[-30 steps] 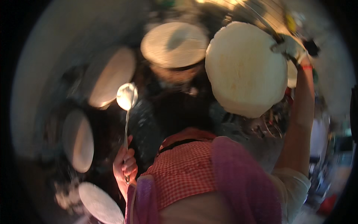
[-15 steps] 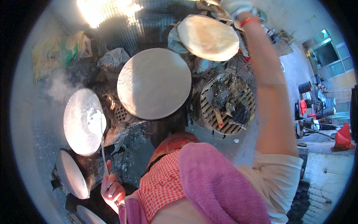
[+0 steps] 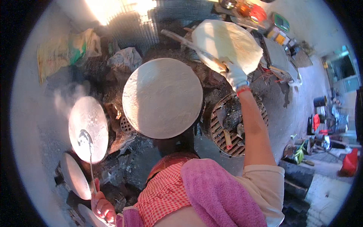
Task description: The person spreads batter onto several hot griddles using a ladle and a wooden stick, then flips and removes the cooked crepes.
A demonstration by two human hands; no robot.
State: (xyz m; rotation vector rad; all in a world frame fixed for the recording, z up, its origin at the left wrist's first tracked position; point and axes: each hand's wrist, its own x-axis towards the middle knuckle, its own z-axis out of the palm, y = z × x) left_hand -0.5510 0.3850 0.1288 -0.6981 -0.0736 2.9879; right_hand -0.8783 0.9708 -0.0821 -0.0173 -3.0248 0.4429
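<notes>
At the lower left my left hand (image 3: 103,207) is closed round the handle of a long-handled ladle (image 3: 91,162). Its shiny rounded head rests over the pale, steaming surface of a round griddle (image 3: 96,113). My right hand (image 3: 235,75), in a white glove, grips a long flat-bladed scraper (image 3: 189,43) by its wooden end. The blade crosses the near edge of a stack of large round flatbreads (image 3: 230,36). Between the two hands lies a big round griddle (image 3: 162,98), its top covered by a thin pale layer.
Right of centre, a round slatted grate (image 3: 217,136) holds dark lumps and a wooden-handled brush. Two more griddles, including one (image 3: 73,176), stand at the lower left. Sacks (image 3: 68,55) lie by the far left wall; several containers and a red bag (image 3: 349,162) are at right.
My right hand has come back from the far right edge to the flatbread stack, where the scraper now shows. My left hand has lowered, and the ladle head has shifted left and nearer on the griddle.
</notes>
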